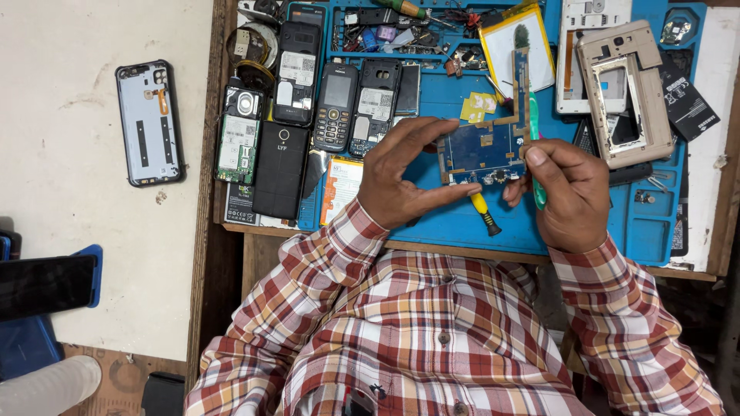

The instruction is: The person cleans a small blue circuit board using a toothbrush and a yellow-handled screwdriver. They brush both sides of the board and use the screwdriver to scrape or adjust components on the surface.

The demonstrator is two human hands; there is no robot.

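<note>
The blue mat [462,227] lay bare only in a narrow strip at six o'clock, just below the left hand [397,177] and right hand [566,192]. At nine o'clock, a row of phones [308,115] blocked passage. At twelve o'clock, the parts tray [401,35] crowded the way, and at three o'clock sat a gold phone frame [624,92].

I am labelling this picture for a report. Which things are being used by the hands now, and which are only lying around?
In use:
- left hand holding the blue circuit board
- right hand holding a green-handled tool against the board

Lying about:
- yellow-handled screwdriver on the blue mat
- keypad phone
- gold phone frame
- grey back cover
</note>
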